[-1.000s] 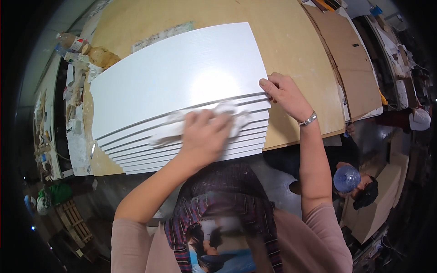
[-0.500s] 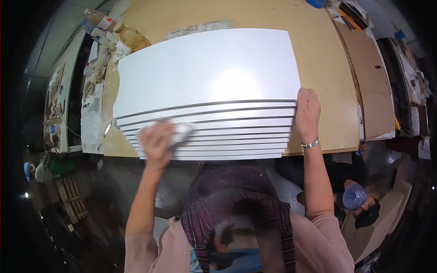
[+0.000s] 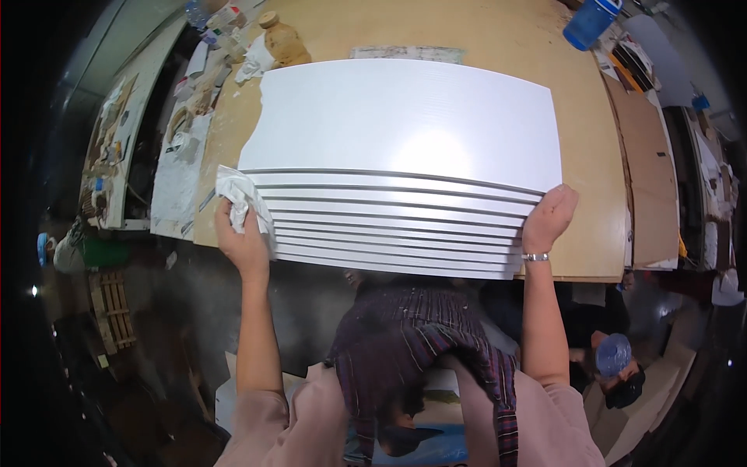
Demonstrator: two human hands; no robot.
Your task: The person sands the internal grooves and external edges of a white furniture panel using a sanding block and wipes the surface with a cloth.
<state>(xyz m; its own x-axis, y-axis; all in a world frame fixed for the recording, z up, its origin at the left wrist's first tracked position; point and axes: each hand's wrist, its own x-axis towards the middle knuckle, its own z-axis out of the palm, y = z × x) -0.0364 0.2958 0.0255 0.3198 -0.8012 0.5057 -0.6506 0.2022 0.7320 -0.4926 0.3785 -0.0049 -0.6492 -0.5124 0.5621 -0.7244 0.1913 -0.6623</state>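
1. Several white panels (image 3: 405,132) lie stacked on the wooden table (image 3: 599,179) in the middle of the frame, each lower one stepped a little nearer the person, so their near edges show as a fan of thin grey lines.
2. At the left end of those edges, the left hand (image 3: 243,237) is clenched around a crumpled white cloth (image 3: 237,194), pressing it against the corner of the stack.
3. At the right end, the right hand (image 3: 548,218) rests on the stack's corner, fingers curled loosely over the edge; whether it actually grips a sheet I cannot tell. A metal bracelet (image 3: 535,256) sits on that wrist.
4. Handling, as a judgement: the sheets look thin, broad and glossy, so each is probably light but floppy across its span, while the whole stack would be heavy. Smooth faces should slide easily over one another and slip under dry fingers.
5. Best hold looks like both short ends, palms under the edge, as the hands stand now; a grip at one corner alone would likely bend or crease a sheet.
6. Edges and corners seem the fragile parts, and the shiny face would mark readily.
7. Elsewhere: a brown bottle (image 3: 284,43) in the upper left, a blue bottle (image 3: 589,23) in the upper right.
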